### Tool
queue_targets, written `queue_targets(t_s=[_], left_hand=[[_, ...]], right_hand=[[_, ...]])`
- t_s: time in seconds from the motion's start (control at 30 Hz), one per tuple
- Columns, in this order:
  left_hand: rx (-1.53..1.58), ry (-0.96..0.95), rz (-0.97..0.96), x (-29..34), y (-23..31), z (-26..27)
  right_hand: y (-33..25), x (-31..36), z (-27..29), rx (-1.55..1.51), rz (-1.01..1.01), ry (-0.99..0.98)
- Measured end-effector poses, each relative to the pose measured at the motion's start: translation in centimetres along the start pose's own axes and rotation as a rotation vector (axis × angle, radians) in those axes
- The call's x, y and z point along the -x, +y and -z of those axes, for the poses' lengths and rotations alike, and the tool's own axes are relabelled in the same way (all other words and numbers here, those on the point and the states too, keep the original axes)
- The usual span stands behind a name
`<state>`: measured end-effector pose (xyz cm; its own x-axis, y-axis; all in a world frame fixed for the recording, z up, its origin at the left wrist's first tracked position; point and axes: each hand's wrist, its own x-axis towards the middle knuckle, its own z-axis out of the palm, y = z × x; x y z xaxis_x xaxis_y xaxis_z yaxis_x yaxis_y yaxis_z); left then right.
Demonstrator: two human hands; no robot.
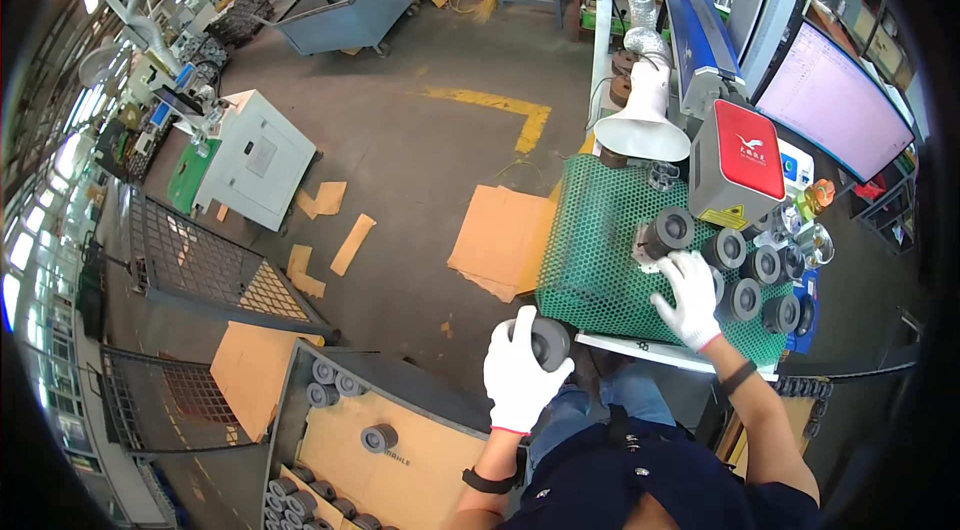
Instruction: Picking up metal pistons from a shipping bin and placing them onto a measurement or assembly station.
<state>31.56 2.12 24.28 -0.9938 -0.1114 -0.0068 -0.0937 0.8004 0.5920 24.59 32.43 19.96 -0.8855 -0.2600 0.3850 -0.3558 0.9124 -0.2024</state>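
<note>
My left hand (524,376), in a white glove, is closed around a dark grey piston (549,344), a short cylinder with a round recess, held out past the near left corner of the bench. My right hand (690,298), also gloved, reaches over the bench with fingers spread. Its fingertips are close beside another piston (674,226) standing on a small fixture (643,252); whether they touch it I cannot tell. Several more pistons (742,299) stand to the right of that hand on a green mesh mat (610,275), one partly hidden behind the hand.
A red-topped grey machine head (742,165) overhangs the mat, beside a white extraction funnel (643,130) and a monitor (835,100). At lower left, a bin (390,370) holds cardboard and several pistons. A cardboard sheet (495,240) lies left of the bench, near a mesh gate (215,265).
</note>
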Motion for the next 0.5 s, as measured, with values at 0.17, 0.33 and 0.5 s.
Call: queue_targets(t_s=[0.17,0.33,0.5], left_hand=[[-0.043,0.015,-0.09,0.2,1.3,0.8],[-0.068,0.029,-0.126,0.5,3.1,-0.3],[0.232,-0.06,-0.04,1.5,2.8,-3.1]], right_hand=[[-0.5,3.5,0.5,-0.218,0.012,-0.097],[-1.8,6.3,1.1,-0.34,-0.016,-0.148],[-2.5,8.3,1.5,-0.637,-0.299,-0.634]])
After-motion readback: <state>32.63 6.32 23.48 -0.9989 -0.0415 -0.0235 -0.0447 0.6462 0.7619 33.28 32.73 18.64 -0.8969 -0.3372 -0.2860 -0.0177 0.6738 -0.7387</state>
